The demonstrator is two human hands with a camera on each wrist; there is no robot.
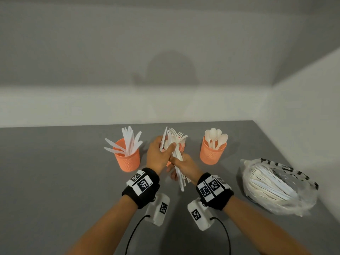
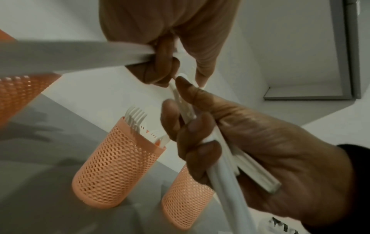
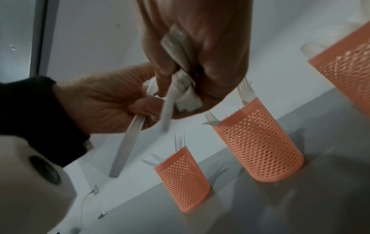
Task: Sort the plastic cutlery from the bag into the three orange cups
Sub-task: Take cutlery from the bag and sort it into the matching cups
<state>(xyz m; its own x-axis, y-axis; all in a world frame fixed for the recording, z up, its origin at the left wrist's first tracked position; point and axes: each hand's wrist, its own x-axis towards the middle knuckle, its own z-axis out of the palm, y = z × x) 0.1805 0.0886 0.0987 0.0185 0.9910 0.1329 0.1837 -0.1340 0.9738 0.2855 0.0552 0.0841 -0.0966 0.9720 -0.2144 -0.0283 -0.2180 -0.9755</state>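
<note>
Three orange mesh cups stand in a row: knives in the left cup (image 1: 127,159), forks in the middle cup (image 2: 118,166), spoons in the right cup (image 1: 212,152). My right hand (image 1: 184,165) grips a bundle of white cutlery (image 1: 180,173) by the handles, just in front of the middle cup. My left hand (image 1: 159,153) holds a white knife (image 1: 163,138) upright, its fingers curled round it, and its thumb and fingertips (image 2: 202,79) touch the top of the bundle (image 2: 224,166). The clear bag (image 1: 279,184) with more cutlery lies at the right.
All of it sits on a grey table (image 1: 55,172) set into a white corner, with walls behind and to the right. The bag lies close to the right wall. Cables trail from both wrist cameras toward me.
</note>
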